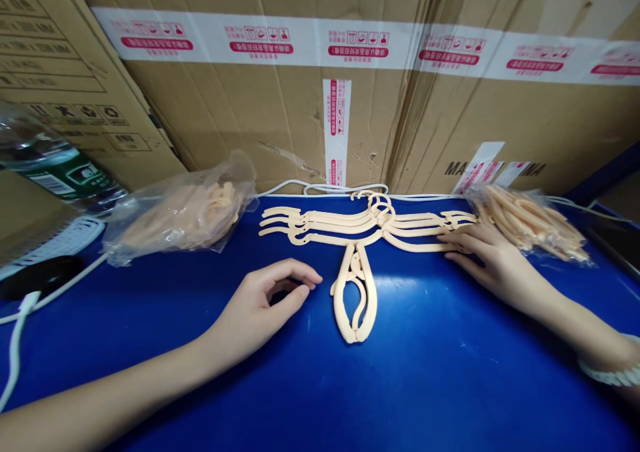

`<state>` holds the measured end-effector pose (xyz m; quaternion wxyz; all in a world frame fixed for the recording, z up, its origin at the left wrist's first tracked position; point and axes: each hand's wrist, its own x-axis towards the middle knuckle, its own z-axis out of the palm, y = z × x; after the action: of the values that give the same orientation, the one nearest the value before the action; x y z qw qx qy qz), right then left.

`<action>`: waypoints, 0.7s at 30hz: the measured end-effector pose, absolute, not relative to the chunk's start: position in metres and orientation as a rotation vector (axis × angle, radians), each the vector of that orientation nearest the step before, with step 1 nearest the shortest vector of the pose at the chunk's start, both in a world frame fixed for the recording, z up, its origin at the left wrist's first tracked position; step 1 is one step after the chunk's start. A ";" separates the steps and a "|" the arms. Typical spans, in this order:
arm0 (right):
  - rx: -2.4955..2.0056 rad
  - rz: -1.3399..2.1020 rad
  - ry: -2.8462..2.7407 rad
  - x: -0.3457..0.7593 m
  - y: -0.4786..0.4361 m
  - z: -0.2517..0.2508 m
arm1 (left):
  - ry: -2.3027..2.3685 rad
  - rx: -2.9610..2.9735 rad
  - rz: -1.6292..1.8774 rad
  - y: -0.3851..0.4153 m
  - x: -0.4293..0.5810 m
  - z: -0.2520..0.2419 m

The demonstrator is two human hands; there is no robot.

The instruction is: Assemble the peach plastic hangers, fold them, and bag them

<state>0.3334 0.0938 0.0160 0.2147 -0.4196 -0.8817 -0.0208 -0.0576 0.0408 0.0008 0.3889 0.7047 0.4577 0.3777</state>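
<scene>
Several cream plastic hangers (350,229) lie spread out in a stack across the back of the blue table (425,372). A folded cream hanger (356,292) lies in front of them, pointing toward me. My left hand (260,305) rests on the table just left of the folded hanger, fingers loosely curled and holding nothing. My right hand (487,259) lies flat with fingers stretched, its fingertips touching the right end of the spread hangers.
A clear bag of cream hanger parts (185,212) sits at back left, another bag (535,225) at back right. Cardboard boxes (350,72) wall off the back. A water bottle (50,165), a white cable (20,319) and a dark object (35,275) lie at left.
</scene>
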 end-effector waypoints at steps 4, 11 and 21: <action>-1.185 0.002 -2.431 0.334 0.094 0.015 | 1.154 1.785 1.002 0.041 -0.057 0.000; -1.305 0.068 -2.328 0.327 0.084 0.024 | 1.149 1.655 1.107 0.043 -0.058 -0.003; -1.341 -0.132 -2.023 0.324 0.074 0.038 | 1.144 1.570 1.101 0.045 -0.058 -0.008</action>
<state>0.3242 0.0737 0.0383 0.3481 -0.5172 -0.7802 -0.0509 -0.0585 0.0453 -0.0081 0.4390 0.6318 0.4604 0.4430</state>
